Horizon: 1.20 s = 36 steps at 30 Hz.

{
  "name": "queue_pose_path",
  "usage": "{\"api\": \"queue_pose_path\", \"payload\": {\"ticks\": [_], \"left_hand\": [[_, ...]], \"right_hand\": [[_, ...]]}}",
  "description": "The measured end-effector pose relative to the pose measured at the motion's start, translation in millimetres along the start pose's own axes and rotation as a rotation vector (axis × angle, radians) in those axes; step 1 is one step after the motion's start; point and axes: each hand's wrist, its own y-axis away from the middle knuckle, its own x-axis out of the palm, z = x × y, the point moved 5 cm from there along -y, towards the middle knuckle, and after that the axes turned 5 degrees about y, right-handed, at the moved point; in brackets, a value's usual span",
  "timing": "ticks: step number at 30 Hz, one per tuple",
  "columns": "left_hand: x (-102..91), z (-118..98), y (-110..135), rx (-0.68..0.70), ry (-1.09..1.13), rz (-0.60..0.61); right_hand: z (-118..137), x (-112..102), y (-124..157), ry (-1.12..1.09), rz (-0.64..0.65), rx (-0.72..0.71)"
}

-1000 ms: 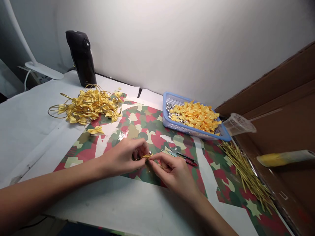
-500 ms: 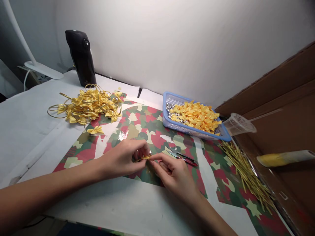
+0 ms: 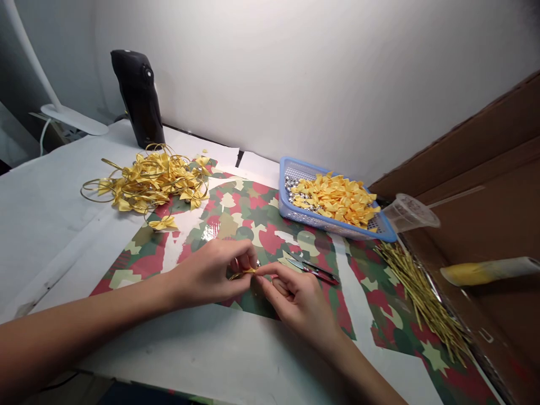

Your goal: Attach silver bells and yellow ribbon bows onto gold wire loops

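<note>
Between the fingertips of both hands is a small yellow ribbon bow (image 3: 250, 271), mostly covered by the fingers. My left hand (image 3: 219, 270) is closed in a pinch on its left side, where a bit of gold wire shows. From the other side, my right hand (image 3: 297, 292) pinches the bow's right end with thumb and forefinger. A small silver bell (image 3: 259, 263) peeks out just above the bow. Scissors (image 3: 314, 269) lie on the patterned paper (image 3: 261, 214) close behind my right hand.
A heap of gold wire loops with yellow bows (image 3: 156, 180) sits at the back left before a black bottle (image 3: 139, 101). A blue basket (image 3: 333, 228) holds yellow bows and silver bells. Gold wire stems (image 3: 422, 298) and a plastic cup (image 3: 411, 214) are at the right.
Both hands keep nearly the same place and grip on the bow. The bell between them shows slightly less than before.
</note>
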Motion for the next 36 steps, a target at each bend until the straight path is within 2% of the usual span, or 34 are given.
{"api": "queue_pose_path", "payload": {"ticks": [10,17,22,31,36], "left_hand": [[1.3,7.9,-1.0,-0.105,0.171,0.015],[1.3,7.8,-0.7,-0.161,0.210,0.011],[1.6,9.3,-0.8,-0.204,0.236,0.005],[2.7,20.8,-2.9,-0.304,0.454,0.018],[4.1,23.6,-2.0,-0.332,0.466,0.013]], "right_hand": [[-0.2,0.3,1.7,-0.082,0.044,0.064],[-0.6,1.5,0.8,-0.063,0.053,0.087],[-0.5,2.7,0.6,-0.077,0.042,0.101],[-1.9,2.1,0.8,-0.100,0.018,0.111],[-4.8,4.6,1.8,-0.129,0.016,0.128]]}}
